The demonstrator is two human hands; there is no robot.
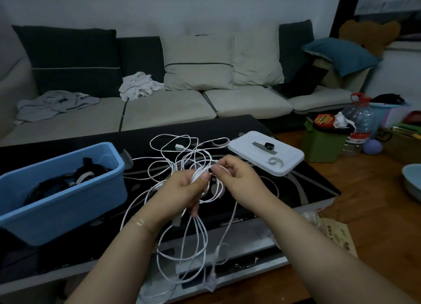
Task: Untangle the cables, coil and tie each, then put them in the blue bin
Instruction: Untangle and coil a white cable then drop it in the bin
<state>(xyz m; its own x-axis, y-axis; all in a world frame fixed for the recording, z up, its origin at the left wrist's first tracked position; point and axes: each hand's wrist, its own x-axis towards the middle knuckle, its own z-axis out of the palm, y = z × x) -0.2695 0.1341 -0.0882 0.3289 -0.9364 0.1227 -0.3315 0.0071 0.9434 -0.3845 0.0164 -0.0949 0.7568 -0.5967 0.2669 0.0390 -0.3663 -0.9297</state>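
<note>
White cable loops (182,253) hang nearest the camera, dangling over the front edge of the black table (296,185) from the left hand (182,189), whose curled fingers grip a bundle of the strands. The right hand (234,174) pinches 1 strand beside it, while more tangled cable lies behind on the table. The blue bin (68,203) stands to the left, holding dark cables.

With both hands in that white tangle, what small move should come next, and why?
Probably draw the strand pinched by the right hand out to the right, since the left hand grips a bunch of loops while the white cable is knotted on the table.
</note>
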